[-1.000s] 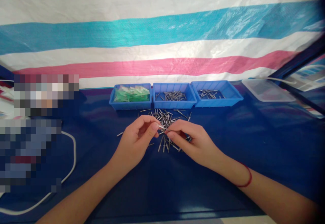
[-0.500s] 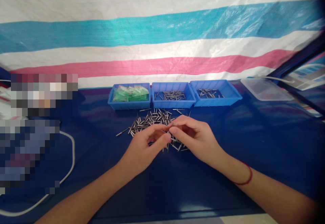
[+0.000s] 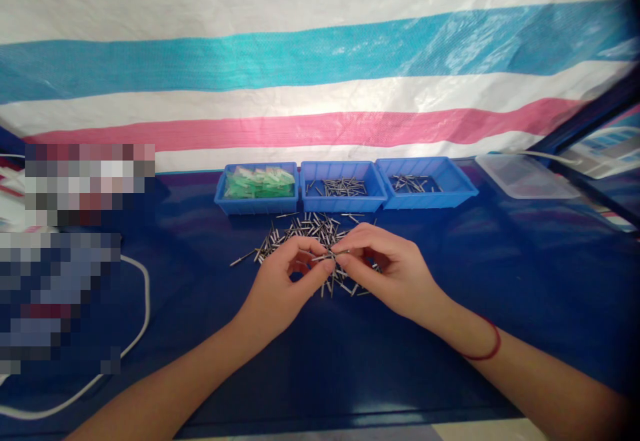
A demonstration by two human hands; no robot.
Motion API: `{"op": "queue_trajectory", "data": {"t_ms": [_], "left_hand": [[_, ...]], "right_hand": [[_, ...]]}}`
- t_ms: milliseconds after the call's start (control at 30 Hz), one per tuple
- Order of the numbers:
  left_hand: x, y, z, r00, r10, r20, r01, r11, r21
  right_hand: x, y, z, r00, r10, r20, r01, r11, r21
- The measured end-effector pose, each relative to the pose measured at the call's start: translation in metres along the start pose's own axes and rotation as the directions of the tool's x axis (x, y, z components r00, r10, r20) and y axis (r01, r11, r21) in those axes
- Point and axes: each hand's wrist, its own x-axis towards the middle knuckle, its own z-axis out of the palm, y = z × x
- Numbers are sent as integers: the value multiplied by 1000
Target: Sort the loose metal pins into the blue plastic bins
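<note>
A loose pile of small metal pins lies on the dark blue table in front of three blue bins. My left hand and my right hand meet over the pile's near edge. Both pinch with thumb and forefinger on one thin metal pin held level between them. The other fingers of each hand are curled. A red cord circles my right wrist.
The left blue bin holds green plastic pieces, the middle bin and the right bin hold metal pins. A clear plastic lid lies at the right. A white cable curves at the left. A striped tarp hangs behind.
My hands have drawn slightly nearer and lower over the pile, and the pin now shows level between the two pinches. More of the pile's left side is uncovered.
</note>
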Motion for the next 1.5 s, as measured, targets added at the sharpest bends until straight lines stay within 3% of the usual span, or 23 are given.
{"op": "queue_trajectory", "data": {"t_ms": [100, 233, 300, 367, 467, 600, 700, 867, 967, 1067, 1133, 1233, 1333, 1400, 1500], "left_hand": [[0, 1, -1, 995, 85, -56, -80, 994, 74], [0, 6, -4, 987, 153, -36, -145, 975, 169], [0, 9, -7, 988, 150, -20, -141, 962, 232], [1, 12, -12, 989, 146, -20, -132, 939, 319], [2, 17, -24, 985, 171, -19, -143, 876, 461], [6, 25, -42, 980, 193, 43, -177, 756, 631], [7, 28, -55, 980, 110, 166, -196, 658, 727], [6, 24, -65, 938, -134, 320, -202, 541, 816], [4, 19, -62, 901, -192, 390, -236, 538, 809], [4, 16, -57, 884, -215, 414, -257, 517, 816], [5, 15, -54, 884, -216, 415, -265, 499, 825], [7, 15, -50, 913, -144, 382, -264, 508, 820], [9, 16, -43, 942, -17, 335, -248, 637, 730], [8, 15, -36, 954, 21, 300, -216, 741, 636], [7, 12, -27, 966, 21, 256, -155, 843, 515]], "right_hand": [[1, 1, -1, 1000, -8, -10, 8, 997, -71], [5, 1, -3, 995, 11, 104, 5, 989, -150], [8, 4, -4, 990, 90, 110, -78, 991, -112], [11, 9, -7, 981, 195, 5, -195, 981, -1], [17, 20, -15, 912, 317, -260, -251, 933, 259], [28, 32, -38, 764, 407, -502, -155, 869, 469], [34, 39, -58, 697, 473, -539, -157, 834, 529], [36, 40, -65, 659, 598, -456, -212, 730, 650], [34, 33, -52, 689, 616, -382, -241, 691, 681], [28, 28, -35, 750, 573, -330, -279, 726, 628], [22, 25, -24, 803, 503, -318, -303, 805, 510], [13, 19, -11, 920, 321, -224, -289, 943, 165], [5, 11, -1, 985, 171, -17, -172, 979, -113], [1, 7, 5, 987, 136, 87, -122, 981, -149], [-1, 5, 9, 980, 132, 149, -114, 985, -127]]}}
